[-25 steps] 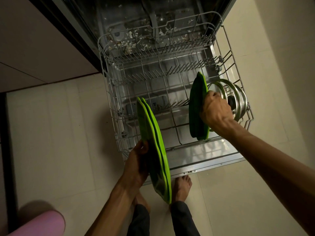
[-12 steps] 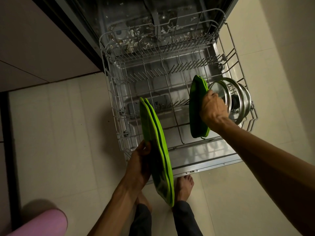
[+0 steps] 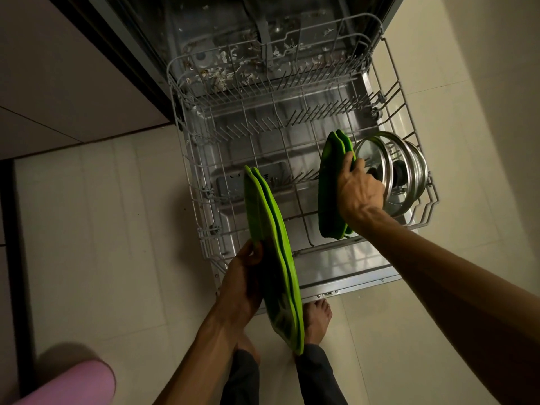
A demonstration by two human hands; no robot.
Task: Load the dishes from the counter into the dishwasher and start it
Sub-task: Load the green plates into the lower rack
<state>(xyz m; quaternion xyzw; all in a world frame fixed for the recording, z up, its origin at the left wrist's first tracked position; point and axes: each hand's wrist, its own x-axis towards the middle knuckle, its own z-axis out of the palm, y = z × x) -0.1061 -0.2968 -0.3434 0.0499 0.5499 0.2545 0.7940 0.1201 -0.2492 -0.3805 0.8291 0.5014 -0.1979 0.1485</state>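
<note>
The right hand (image 3: 358,190) is curled over the top edge of the green plates (image 3: 331,185) standing on edge in the lower rack (image 3: 187,159), right of centre in the frame. Two rims show there, so one plate seems to be going in against another already slotted. Just to their right, in the same row, stand glass pot lids (image 3: 391,171) with steel rims, very close to the plates; whether they touch cannot be told.

The left hand (image 3: 244,276) grips a stack of green plates (image 3: 273,252) held upright low in the middle of the frame, above the rack's front rail and the open dishwasher door (image 3: 350,273), with the thumb over the near rim. About three edges show.

What the coming move turns on: the stack's long axis runs from the lower centre up toward the rack, roughly parallel to the slotted plates, and the free tines lie between the two sets, to the left of the right hand. The right hand is the nearer one to those slots, so it would likely reach down-left across the frame for the next plate.

A pink rolled thing (image 3: 67,384) sits at the lower left corner on the tiled floor (image 3: 102,229)
</note>
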